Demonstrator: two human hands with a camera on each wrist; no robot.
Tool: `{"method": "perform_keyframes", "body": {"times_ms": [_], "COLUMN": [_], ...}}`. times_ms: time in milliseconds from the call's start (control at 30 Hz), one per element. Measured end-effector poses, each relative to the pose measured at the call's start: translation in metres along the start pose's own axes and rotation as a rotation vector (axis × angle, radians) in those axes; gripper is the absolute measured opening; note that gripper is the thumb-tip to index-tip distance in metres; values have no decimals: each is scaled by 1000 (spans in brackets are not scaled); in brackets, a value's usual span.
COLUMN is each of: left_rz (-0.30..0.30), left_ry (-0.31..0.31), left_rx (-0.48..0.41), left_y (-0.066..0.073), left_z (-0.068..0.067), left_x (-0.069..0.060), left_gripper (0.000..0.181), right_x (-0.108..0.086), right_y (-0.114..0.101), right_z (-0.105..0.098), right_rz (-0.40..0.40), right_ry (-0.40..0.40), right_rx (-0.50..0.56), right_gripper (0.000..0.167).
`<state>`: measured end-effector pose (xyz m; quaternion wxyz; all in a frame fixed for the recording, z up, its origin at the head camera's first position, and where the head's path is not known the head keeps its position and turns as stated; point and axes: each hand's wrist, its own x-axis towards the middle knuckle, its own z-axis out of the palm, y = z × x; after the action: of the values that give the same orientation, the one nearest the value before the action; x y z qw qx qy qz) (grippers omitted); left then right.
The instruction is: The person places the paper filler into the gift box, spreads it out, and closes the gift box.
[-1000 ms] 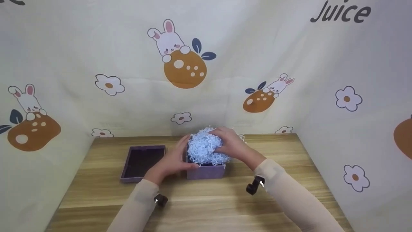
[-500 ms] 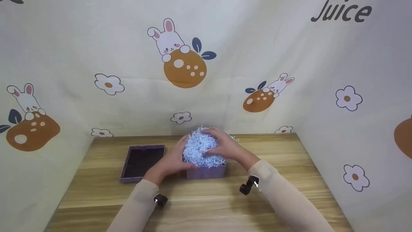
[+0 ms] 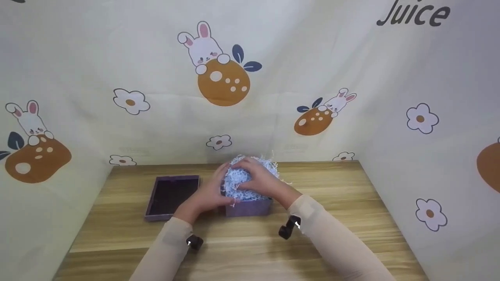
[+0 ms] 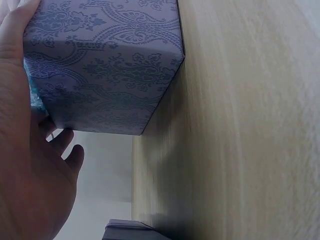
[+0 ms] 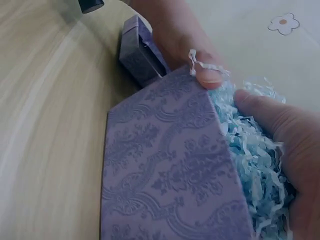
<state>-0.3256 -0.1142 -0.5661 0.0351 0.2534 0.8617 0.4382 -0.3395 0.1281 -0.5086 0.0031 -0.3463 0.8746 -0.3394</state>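
Light-blue shredded paper (image 3: 232, 180) fills a purple patterned box (image 3: 248, 209) near the table's back edge, and some strands stick up and over the rim. My left hand (image 3: 211, 193) grips the box's left side, its thumb on the front rim and its fingers toward the back. In the right wrist view, one strand hangs over that thumb (image 5: 207, 77). Over the box, my right hand (image 3: 262, 182) holds its curved fingers and thumb around the paper, pressed down at the opening. The paper hides the inside of the box.
Left of the box lies a shallow purple lid (image 3: 174, 197) with its dark inside up. A wooden table (image 3: 250, 249) carries everything. Printed cloth (image 3: 156, 128) hangs behind and at both sides. Each wrist bears a small black camera.
My right hand has moved left and a little down with the paper, which now sits lower in the box. The left hand stays at the box's left side.
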Motion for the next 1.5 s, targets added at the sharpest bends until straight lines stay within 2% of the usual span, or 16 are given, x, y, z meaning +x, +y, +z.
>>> {"method": "perform_keyframes", "body": {"times_ms": [167,367,533,800,967,1067,1167,1333,1500], "left_rz": [0,1,-3,-21,-52,-67,-71,-51,-18], "left_ry": [-1,-15,-15,-1,-22,-26,-21,-18,-27], "left_rx": [18,21,28,54,57,63,60,43,35], "left_y": [0,-1,0,0,2,3,3,1,0], "left_z": [0,0,-1,-3,-1,0,-1,-1,-2], "left_x": [-1,-1,-1,-3,-3,-3,-3,-3,-3], "left_gripper": [136,134,134,137,139,138,138,137,135], "right_x": [3,10,11,1,-15,-22,-23,-16,-5], "right_y": [-5,-7,-6,-13,-10,-6,-3,0,0], "right_z": [10,22,22,-11,-34,-40,-37,-20,-4], "right_rz": [45,79,93,37,161,222,204,138,140], "right_ry": [-36,-110,-122,-74,-11,-16,-66,-140,-187], "right_rx": [-2,-73,-68,6,-21,-19,1,-3,-39], "right_gripper": [61,58,56,60,67,70,72,70,64]}}
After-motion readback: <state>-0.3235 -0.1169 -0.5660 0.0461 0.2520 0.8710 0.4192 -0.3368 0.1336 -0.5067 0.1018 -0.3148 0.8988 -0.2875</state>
